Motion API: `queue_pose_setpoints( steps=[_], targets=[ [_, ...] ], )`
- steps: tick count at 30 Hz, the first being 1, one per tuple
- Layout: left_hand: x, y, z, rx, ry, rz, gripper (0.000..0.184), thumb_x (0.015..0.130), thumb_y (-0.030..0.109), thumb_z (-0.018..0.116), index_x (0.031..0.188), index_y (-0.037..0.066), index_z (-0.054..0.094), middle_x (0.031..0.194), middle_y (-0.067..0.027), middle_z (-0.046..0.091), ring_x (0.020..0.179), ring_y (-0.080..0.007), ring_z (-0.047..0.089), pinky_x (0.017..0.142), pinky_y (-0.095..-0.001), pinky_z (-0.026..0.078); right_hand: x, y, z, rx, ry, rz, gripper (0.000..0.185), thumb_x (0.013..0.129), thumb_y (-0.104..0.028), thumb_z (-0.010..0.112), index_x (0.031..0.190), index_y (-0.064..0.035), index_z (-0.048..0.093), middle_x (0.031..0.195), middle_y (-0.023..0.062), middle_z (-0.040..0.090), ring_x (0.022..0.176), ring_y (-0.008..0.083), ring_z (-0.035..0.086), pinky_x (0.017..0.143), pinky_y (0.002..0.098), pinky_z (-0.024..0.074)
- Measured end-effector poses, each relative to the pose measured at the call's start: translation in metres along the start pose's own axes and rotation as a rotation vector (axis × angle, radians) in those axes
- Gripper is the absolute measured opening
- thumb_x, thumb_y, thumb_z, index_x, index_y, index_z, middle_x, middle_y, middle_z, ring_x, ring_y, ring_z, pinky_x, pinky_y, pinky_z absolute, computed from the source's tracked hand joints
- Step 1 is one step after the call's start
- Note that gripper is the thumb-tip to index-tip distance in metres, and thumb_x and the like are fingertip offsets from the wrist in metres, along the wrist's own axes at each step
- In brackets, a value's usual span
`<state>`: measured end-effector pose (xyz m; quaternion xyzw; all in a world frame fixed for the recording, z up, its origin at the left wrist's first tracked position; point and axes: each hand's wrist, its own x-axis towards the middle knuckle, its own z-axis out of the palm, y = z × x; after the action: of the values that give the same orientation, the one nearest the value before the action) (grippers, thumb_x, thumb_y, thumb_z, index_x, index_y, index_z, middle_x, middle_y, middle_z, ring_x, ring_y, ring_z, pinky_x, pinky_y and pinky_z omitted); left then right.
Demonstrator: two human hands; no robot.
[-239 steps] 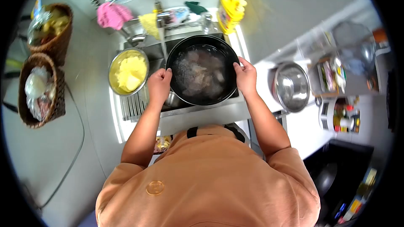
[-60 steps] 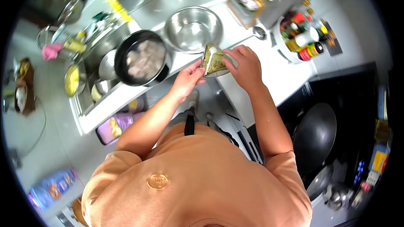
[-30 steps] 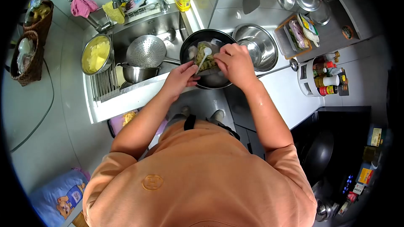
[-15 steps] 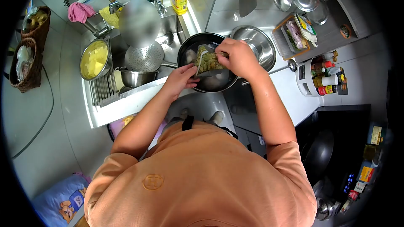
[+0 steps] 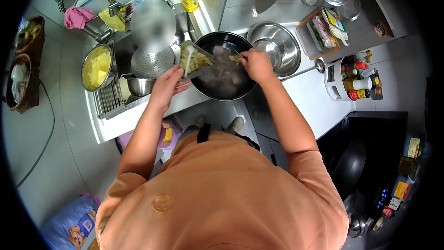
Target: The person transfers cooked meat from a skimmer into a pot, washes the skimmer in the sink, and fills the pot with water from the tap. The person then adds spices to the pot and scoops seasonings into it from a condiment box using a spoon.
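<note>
My left hand (image 5: 167,85) grips the near side of a clear container (image 5: 207,68). Chopped yellow-green food, perhaps pickled vegetable (image 5: 198,58), fills it, and a white spoon (image 5: 188,60) lies on top. The container is tilted over the left rim of a black pot (image 5: 233,40). Pinched in my right hand (image 5: 257,66) is a small clump of the same food (image 5: 236,59), held above the pot. Pale pieces that look like meat (image 5: 223,71) lie in the pot; steam or glare blurs them.
Left of the pot, the sink (image 5: 184,22) holds a perforated ladle (image 5: 152,63) and a small steel pot (image 5: 140,86). A bowl of yellow slices (image 5: 98,67) sits on its left edge. Steel bowls (image 5: 276,48), a food container (image 5: 321,34) and a bottle rack (image 5: 336,82) stand to the right.
My left hand has moved left with the container, from over the middle of the pot to its left rim. My right hand stays over the right side, now apart from the container with a clump of food.
</note>
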<state>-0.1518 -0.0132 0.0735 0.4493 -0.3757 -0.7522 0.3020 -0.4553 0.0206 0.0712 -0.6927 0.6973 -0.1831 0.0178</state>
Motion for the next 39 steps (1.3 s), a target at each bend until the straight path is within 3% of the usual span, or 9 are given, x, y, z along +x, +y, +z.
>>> queue_pose_setpoints(
  steps=[6, 12, 15, 19, 24, 29, 33, 36, 39],
  targets=[
    [-0.010, 0.011, -0.006, -0.041, 0.080, 0.043, 0.042, 0.094, 0.026, 0.055, 0.126, 0.002, 0.046, 0.119, -0.0082, 0.056, 0.102, -0.0255, 0.062, 0.083, -0.0311, 0.051, 0.008, 0.000, -0.004, 0.073, 0.012, 0.030, 0.016, 0.079, -0.025, 0.065, 0.078, -0.0091, 0.067, 0.078, 0.0104, 0.064, 0.076, 0.0313, 0.062, 0.070, 0.0419, 0.0498],
    [-0.013, 0.016, -0.002, -0.061, 0.087, 0.055, 0.046, 0.093, 0.025, 0.056, 0.129, 0.000, 0.042, 0.119, -0.0105, 0.056, 0.101, -0.0261, 0.062, 0.083, -0.0322, 0.052, 0.007, -0.004, 0.000, 0.002, 0.019, -0.048, 0.014, 0.078, -0.022, 0.066, 0.074, -0.0084, 0.064, 0.074, 0.0090, 0.062, 0.069, 0.0304, 0.061, 0.065, 0.0413, 0.0487],
    [-0.014, 0.019, 0.000, -0.044, 0.053, 0.071, 0.065, 0.092, 0.026, 0.057, 0.140, -0.006, 0.027, 0.119, -0.0132, 0.056, 0.099, -0.0241, 0.062, 0.083, -0.0310, 0.051, 0.007, 0.005, 0.005, 0.052, 0.069, -0.058, 0.010, 0.077, -0.019, 0.066, 0.076, -0.0087, 0.065, 0.075, 0.0087, 0.063, 0.071, 0.0297, 0.061, 0.066, 0.0402, 0.0475],
    [-0.013, 0.020, 0.003, -0.027, 0.044, 0.075, 0.065, 0.092, 0.026, 0.057, 0.140, -0.006, 0.027, 0.119, -0.0132, 0.057, 0.098, -0.0230, 0.062, 0.082, -0.0309, 0.052, 0.008, -0.009, -0.018, 0.110, 0.196, -0.047, 0.008, 0.079, -0.016, 0.062, 0.079, -0.0098, 0.067, 0.077, 0.0090, 0.064, 0.073, 0.0302, 0.061, 0.070, 0.0404, 0.0468],
    [-0.007, 0.016, 0.007, -0.008, 0.028, 0.055, 0.052, 0.093, 0.026, 0.057, 0.133, -0.001, 0.038, 0.115, -0.0101, 0.058, 0.097, -0.0221, 0.063, 0.082, -0.0312, 0.051, -0.005, -0.002, 0.008, -0.083, 0.097, -0.086, 0.011, 0.082, -0.017, 0.058, 0.079, -0.0092, 0.066, 0.075, 0.0081, 0.064, 0.078, 0.0278, 0.062, 0.071, 0.0414, 0.0462],
    [-0.004, 0.015, 0.007, -0.003, -0.011, 0.051, 0.053, 0.093, 0.026, 0.056, 0.134, -0.002, 0.038, 0.114, -0.0098, 0.060, 0.097, -0.0217, 0.063, 0.082, -0.0319, 0.051, -0.002, -0.012, -0.011, -0.085, 0.181, -0.064, 0.011, 0.080, -0.018, 0.060, 0.075, -0.0088, 0.064, 0.075, 0.0081, 0.064, 0.075, 0.0263, 0.063, 0.070, 0.0406, 0.0451],
    [-0.004, 0.018, 0.009, 0.010, -0.040, 0.058, 0.054, 0.093, 0.025, 0.056, 0.136, -0.002, 0.036, 0.115, -0.0106, 0.059, 0.097, -0.0220, 0.063, 0.082, -0.0322, 0.051, -0.006, -0.017, -0.011, -0.117, 0.049, -0.005, 0.010, 0.081, -0.017, 0.060, 0.075, -0.0091, 0.061, 0.072, 0.0078, 0.063, 0.072, 0.0270, 0.061, 0.067, 0.0392, 0.0437],
    [-0.008, 0.021, 0.014, 0.012, -0.041, 0.058, 0.056, 0.093, 0.024, 0.055, 0.137, -0.004, 0.033, 0.117, -0.0119, 0.058, 0.097, -0.0232, 0.063, 0.081, -0.0325, 0.052, 0.002, -0.029, -0.019, -0.022, 0.305, -0.078, 0.007, 0.080, -0.015, 0.060, 0.076, -0.0088, 0.061, 0.071, 0.0076, 0.063, 0.072, 0.0269, 0.061, 0.068, 0.0401, 0.0432],
    [-0.003, 0.021, 0.019, 0.021, -0.059, 0.041, 0.054, 0.094, 0.024, 0.055, 0.137, -0.003, 0.035, 0.119, -0.0115, 0.058, 0.098, -0.0234, 0.063, 0.082, -0.0321, 0.051, -0.005, -0.016, 0.008, -0.047, 0.200, -0.238, 0.010, 0.078, -0.014, 0.062, 0.087, -0.0099, 0.064, 0.074, 0.0093, 0.063, 0.071, 0.0284, 0.060, 0.068, 0.0397, 0.0439]
  ],
)
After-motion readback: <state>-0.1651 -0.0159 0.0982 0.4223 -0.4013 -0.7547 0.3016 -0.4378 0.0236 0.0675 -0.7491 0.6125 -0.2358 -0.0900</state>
